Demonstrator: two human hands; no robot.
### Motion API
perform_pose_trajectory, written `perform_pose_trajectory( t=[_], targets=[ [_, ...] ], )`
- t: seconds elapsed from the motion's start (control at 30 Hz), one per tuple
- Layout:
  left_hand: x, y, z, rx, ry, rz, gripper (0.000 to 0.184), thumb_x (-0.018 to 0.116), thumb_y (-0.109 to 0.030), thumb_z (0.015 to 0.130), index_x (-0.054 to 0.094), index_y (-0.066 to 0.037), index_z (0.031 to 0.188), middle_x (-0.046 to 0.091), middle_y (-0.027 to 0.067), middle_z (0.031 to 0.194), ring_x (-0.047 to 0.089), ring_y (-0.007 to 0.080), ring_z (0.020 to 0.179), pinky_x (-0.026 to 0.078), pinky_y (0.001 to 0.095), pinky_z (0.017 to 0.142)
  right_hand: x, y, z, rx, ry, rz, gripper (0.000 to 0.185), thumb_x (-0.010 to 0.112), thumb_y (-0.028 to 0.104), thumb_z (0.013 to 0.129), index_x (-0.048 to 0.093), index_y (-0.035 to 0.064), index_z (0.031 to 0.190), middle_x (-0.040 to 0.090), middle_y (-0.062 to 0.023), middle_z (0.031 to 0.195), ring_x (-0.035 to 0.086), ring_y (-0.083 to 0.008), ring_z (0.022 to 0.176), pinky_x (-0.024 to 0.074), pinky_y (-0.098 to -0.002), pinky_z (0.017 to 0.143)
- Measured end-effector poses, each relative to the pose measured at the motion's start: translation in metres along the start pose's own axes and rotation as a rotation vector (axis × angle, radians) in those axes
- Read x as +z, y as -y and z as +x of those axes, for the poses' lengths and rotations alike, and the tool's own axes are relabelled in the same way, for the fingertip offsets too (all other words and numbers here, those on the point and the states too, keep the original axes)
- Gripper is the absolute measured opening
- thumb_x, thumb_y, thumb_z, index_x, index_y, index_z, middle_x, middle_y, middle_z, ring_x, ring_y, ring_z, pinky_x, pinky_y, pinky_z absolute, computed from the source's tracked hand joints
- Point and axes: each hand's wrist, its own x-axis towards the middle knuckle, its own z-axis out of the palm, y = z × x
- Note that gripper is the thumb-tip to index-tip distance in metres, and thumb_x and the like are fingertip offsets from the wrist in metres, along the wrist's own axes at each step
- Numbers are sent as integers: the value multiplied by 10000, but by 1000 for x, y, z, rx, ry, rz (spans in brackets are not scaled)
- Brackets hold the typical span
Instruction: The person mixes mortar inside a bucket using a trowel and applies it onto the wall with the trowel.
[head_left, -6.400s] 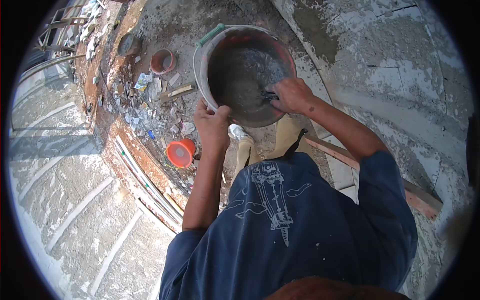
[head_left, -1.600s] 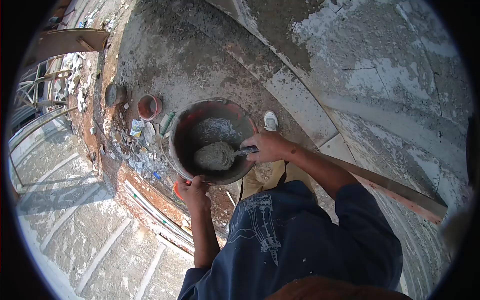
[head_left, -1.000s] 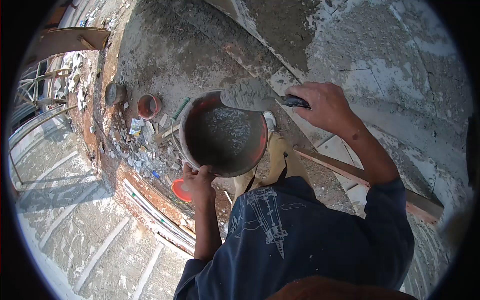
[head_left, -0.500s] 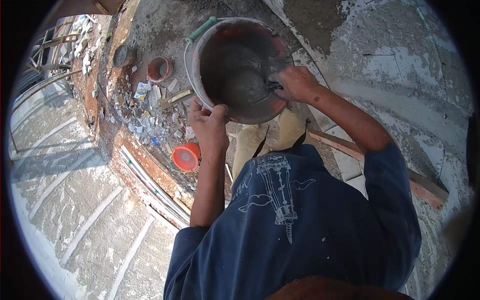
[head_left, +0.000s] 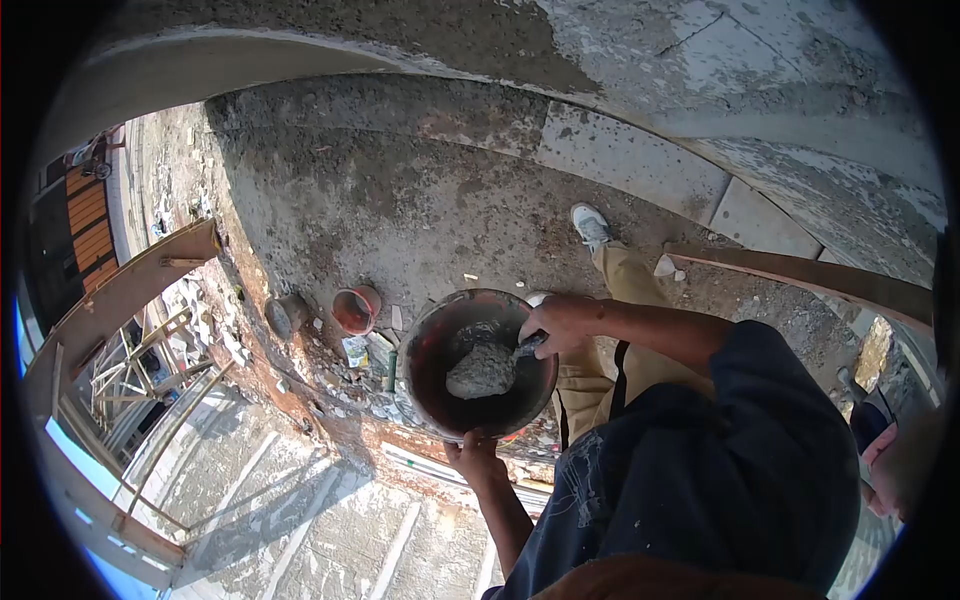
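A large round bucket [head_left: 430,400] with a dark reddish inner wall is tilted in front of my body, a lump of wet grey mortar [head_left: 480,372] inside. My left hand [head_left: 476,458] grips its near rim. Over the right side of the opening, my right hand [head_left: 562,322] is closed around the dark handle of a trowel [head_left: 532,343]; its blade is hidden by the mortar. The bucket's green handle grip [head_left: 391,370] hangs at its left side.
Two small buckets, one red [head_left: 356,310] and one grey [head_left: 287,316], stand on the ground left of the large bucket, near rubble. A long wooden beam [head_left: 800,275] lies at right. Another person [head_left: 882,450] is partly visible at the right edge.
The view has turned and shifted. The bucket sits lower in view, and my right hand remains at its opening with the trowel. One foot now stands farther out, and another person has come into view.
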Motion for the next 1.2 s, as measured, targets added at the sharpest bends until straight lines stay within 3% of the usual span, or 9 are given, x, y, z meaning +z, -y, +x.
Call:
perform_pose_trajectory(
  t=[0.13,0.2,0.3,0.47,0.6,0.7,0.8,0.87,1.2],
  targets=[
    [21,22,16,-45,-14,62,584,563,108,761,495,-43,1321,581,173,1225,638,297,1034,631,400,763,-97,-102,-16,210,18,371,415,745,257,862,713,24,1204,688,-46,750,625,-117,665,495,-325,644],
    [36,24,15,-65,-24,85,583,570,95,770,497,-50,1330,581,171,1240,635,302,1042,622,390,755,-164,-148,-32,292,-336,396,376,725,223,892,718,17,1206,680,-37,739,585,-102,624,470,-333,602],
    [52,14,7,-84,23,62,584,574,89,772,499,-55,1332,585,161,1249,642,290,1017,619,389,769,-241,-72,-94,279,-761,204,449,723,271,900,691,57,1293,702,-72,808,633,-173,658,515,-372,650],
    [65,-20,-9,-9,193,95,541,572,74,787,518,-43,1312,643,142,1140,689,248,919,623,375,779,-192,79,-107,226,-359,-570,432,730,213,831,713,174,1261,717,-95,893,673,-266,749,522,-441,805],
    [76,-53,-38,178,330,-88,487,608,31,783,539,-25,1262,659,106,1046,671,188,825,569,297,655,-108,93,-30,223,-299,-1027,273,689,193,804,708,105,1062,701,-56,931,671,-264,956,489,-411,877],
    [74,-85,-52,290,393,-134,467,607,31,788,544,-20,1247,670,112,1044,683,179,841,577,274,640,-49,104,10,107,-349,-1253,233,653,177,819,673,116,1043,685,-29,966,656,-247,976,475,-374,855],
    [47,-104,-61,358,381,-198,415,601,41,795,549,-13,1204,672,113,1025,686,178,832,604,298,676,-90,211,-32,-182,-443,-1270,281,646,168,829,658,136,1108,681,-32,1004,655,-226,943,466,-349,848],
    [32,-125,-70,448,384,-232,327,600,47,800,550,-10,1118,665,95,963,665,152,794,603,298,669,-97,261,-27,-67,-508,-1544,306,628,150,849,645,123,1154,682,-47,999,656,-221,972,457,-338,841],
    [-87,-157,-63,712,356,-245,172,587,70,808,542,-37,934,611,31,835,560,69,704,503,233,610,-40,288,33,4,-256,-1047,441,732,274,759,743,134,1176,761,-135,979,721,-343,959,570,-457,862]
  ],
)
